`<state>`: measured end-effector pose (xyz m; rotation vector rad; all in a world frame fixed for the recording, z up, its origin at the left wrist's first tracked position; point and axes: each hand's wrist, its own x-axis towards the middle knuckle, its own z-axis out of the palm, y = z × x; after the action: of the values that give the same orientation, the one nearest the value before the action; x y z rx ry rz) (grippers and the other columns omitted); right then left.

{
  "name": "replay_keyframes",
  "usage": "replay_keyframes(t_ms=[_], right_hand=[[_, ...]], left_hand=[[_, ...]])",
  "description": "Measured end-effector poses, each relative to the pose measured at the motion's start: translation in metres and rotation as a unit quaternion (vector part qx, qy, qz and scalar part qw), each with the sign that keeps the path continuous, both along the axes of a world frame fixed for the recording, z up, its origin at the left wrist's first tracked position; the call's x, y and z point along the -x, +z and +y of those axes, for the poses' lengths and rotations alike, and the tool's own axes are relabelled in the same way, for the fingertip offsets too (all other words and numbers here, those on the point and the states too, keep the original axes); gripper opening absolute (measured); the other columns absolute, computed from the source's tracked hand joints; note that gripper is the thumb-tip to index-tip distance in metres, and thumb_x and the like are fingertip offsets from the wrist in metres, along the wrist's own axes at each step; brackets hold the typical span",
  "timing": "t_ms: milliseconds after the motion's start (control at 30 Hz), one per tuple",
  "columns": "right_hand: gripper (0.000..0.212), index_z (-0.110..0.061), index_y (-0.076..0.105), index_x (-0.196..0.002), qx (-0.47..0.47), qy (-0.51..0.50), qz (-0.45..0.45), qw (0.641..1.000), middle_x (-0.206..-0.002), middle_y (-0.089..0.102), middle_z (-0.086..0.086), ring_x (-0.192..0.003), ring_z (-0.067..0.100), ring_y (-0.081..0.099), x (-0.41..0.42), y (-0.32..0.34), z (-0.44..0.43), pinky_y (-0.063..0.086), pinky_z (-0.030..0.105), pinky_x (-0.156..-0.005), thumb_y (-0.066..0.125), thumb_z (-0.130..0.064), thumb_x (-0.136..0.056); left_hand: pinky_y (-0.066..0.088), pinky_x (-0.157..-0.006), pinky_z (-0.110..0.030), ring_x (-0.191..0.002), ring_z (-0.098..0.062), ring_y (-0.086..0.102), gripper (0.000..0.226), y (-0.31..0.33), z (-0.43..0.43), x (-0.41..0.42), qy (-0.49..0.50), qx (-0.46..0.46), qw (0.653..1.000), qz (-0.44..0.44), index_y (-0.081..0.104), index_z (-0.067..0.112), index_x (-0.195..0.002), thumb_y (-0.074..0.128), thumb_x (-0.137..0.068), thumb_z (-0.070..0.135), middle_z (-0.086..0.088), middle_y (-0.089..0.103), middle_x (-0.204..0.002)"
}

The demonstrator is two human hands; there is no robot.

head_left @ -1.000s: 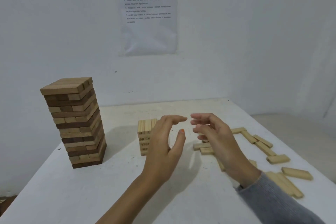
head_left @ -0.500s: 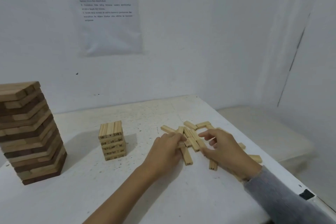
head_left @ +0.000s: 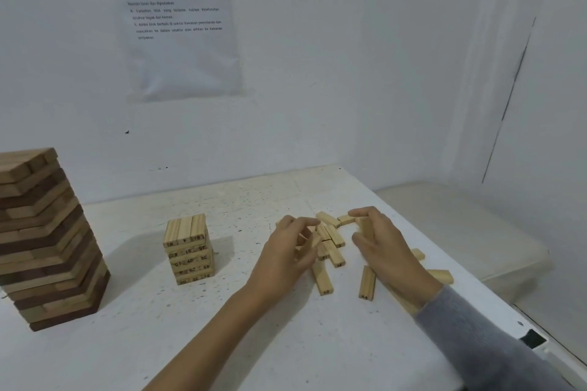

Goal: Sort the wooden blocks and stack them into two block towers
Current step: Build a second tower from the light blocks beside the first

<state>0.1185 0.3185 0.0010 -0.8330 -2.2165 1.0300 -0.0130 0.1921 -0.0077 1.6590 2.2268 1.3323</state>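
Note:
A tall tower of large brown and tan blocks [head_left: 44, 238] stands at the left of the white table [head_left: 222, 327]. A short tower of small numbered pale blocks [head_left: 189, 249] stands in the middle. Several loose small pale blocks [head_left: 332, 244] lie scattered to its right. My left hand [head_left: 286, 254] is over the left side of that pile, its fingers curled round a small block. My right hand [head_left: 379, 244] is on the pile's right side and pinches an upright small block between thumb and fingers.
The table's right edge [head_left: 495, 292] runs close to the loose blocks, with a pale cushion [head_left: 460, 225] below it. A printed sheet [head_left: 181, 22] hangs on the white wall behind.
Both hands came down from above the small tower to the loose pile on the right and took hold of blocks. The view swung right, so the towers shifted left.

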Motion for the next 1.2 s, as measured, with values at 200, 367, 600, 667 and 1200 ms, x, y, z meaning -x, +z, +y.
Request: replay_keyframes(t_ms=[200, 367, 600, 667, 1200], right_hand=[[0.009, -0.023, 0.058, -0.101, 0.011, 0.022, -0.048, 0.999, -0.099, 0.045, 0.0, -0.069, 0.009, 0.046, 0.004, -0.001, 0.0, 0.037, 0.011, -0.052, 0.052, -0.019, -0.095], [0.038, -0.027, 0.061, -0.104, -0.107, -0.021, -0.165, 0.98, -0.105, 0.045, -0.006, -0.082, 0.004, 0.054, 0.002, -0.013, -0.011, 0.038, 0.017, -0.062, 0.07, -0.054, -0.08], [0.013, -0.018, 0.059, -0.098, -0.119, -0.059, -0.08, 0.988, -0.089, 0.058, -0.002, -0.074, 0.007, 0.052, 0.003, -0.013, -0.014, 0.038, 0.015, -0.057, 0.066, -0.023, -0.088], [0.012, -0.016, 0.06, -0.093, -0.09, -0.049, -0.004, 0.995, -0.084, 0.061, 0.0, -0.062, 0.005, 0.047, 0.004, -0.008, -0.015, 0.038, 0.013, -0.054, 0.068, -0.011, -0.086], [0.016, -0.023, 0.068, -0.107, 0.095, 0.308, -0.039, 0.946, -0.079, 0.053, -0.003, -0.067, -0.001, 0.047, 0.045, 0.004, -0.072, 0.043, 0.012, -0.065, 0.06, -0.016, -0.095]], left_hand=[[0.052, -0.075, -0.02, -0.089, -0.013, 0.058, 0.024, 0.004, 0.006, -0.002, 0.029, -0.021, 0.991, -0.127, 0.064, 0.024, -0.11, 0.065, -0.089, 0.013, 0.002, 0.059, -0.103], [0.056, -0.074, -0.03, -0.086, -0.014, 0.061, 0.019, 0.001, 0.0, 0.001, 0.027, -0.027, 0.983, -0.179, 0.068, 0.025, -0.102, 0.067, -0.088, 0.013, 0.003, 0.065, -0.092], [0.046, -0.06, -0.015, -0.069, -0.005, 0.058, 0.013, 0.003, -0.022, 0.006, 0.007, -0.022, 0.982, -0.185, 0.07, 0.025, -0.098, 0.068, -0.088, 0.016, -0.009, 0.066, -0.087], [0.051, -0.064, -0.023, -0.07, -0.006, 0.058, 0.013, 0.004, -0.032, 0.007, -0.008, -0.01, 0.984, -0.178, 0.071, 0.026, -0.097, 0.068, -0.088, 0.017, -0.006, 0.066, -0.086], [0.047, -0.073, -0.013, -0.09, -0.009, 0.059, 0.023, -0.006, -0.132, 0.023, 0.093, 0.01, 0.967, -0.237, 0.069, 0.03, -0.107, 0.059, -0.094, 0.014, -0.003, 0.064, -0.101]])
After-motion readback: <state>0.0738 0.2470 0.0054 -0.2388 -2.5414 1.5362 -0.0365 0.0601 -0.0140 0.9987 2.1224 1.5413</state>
